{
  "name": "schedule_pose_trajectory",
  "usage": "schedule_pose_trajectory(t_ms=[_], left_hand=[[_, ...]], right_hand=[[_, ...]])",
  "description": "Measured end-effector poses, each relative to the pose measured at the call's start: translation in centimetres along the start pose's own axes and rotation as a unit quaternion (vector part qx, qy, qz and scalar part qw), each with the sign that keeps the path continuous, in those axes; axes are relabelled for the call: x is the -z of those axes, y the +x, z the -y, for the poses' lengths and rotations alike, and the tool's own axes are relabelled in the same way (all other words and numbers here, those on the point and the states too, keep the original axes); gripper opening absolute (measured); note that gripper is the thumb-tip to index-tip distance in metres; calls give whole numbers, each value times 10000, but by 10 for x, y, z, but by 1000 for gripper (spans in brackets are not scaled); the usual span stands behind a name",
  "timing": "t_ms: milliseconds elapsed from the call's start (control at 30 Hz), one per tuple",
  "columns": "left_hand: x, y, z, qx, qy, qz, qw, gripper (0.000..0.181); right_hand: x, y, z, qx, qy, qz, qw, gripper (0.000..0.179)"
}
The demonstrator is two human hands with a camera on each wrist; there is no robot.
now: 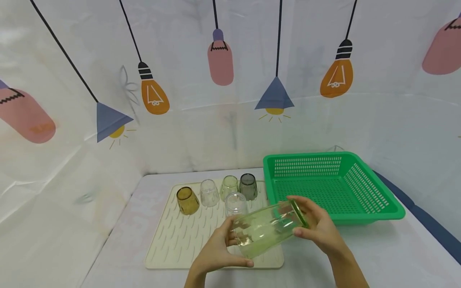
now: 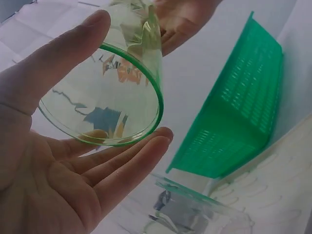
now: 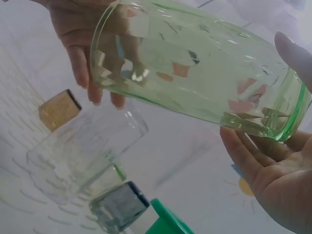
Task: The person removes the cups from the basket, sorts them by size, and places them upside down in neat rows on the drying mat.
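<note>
Between my two hands is a large see-through pale green tumbler (image 1: pixel 268 230), lying nearly on its side above the cream draining mat (image 1: pixel 173 244). My left hand (image 1: pixel 219 248) holds its left end, and in the left wrist view the thumb (image 2: pixel 80 41) and fingers span the green rim. The right hand (image 1: pixel 318 226) grips the other end, thumb on one side and fingers on the other. Behind the tumbler, a clear glass (image 1: pixel 235 202) stands on the mat, partly hidden. Farther back are an amber glass (image 1: pixel 188 201), another clear glass (image 1: pixel 209 194), a pale green glass (image 1: pixel 229 186) and a dark grey glass (image 1: pixel 248 187).
A green plastic basket (image 1: pixel 390 204) with slotted sides stands at the back right, just beyond my right hand. The white tabletop (image 1: pixel 122 240) extends around the mat. A white sheet printed with hanging lamps (image 1: pixel 201 136) closes off the back and left.
</note>
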State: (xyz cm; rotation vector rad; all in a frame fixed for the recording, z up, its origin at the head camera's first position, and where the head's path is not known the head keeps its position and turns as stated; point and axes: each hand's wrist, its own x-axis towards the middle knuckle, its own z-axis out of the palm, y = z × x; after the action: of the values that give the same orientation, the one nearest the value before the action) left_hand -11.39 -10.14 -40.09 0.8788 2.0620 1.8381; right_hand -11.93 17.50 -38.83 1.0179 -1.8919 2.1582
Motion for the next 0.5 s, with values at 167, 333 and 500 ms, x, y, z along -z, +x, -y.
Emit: schedule_pose_trajectory(t_ms=[167,333,500], left_hand=[[-3,-3,9,131,-223,35,9997,87],[-3,-13,19,218,-36,-236,9995,84],[3,-31,30,515,699,-736,9935,78]], right_hand=[[-4,9,1,51,52,206,9998,59],[-10,15,1,-16,-207,301,9993,57],[-14,19,-1,74,-494,218,9985,57]])
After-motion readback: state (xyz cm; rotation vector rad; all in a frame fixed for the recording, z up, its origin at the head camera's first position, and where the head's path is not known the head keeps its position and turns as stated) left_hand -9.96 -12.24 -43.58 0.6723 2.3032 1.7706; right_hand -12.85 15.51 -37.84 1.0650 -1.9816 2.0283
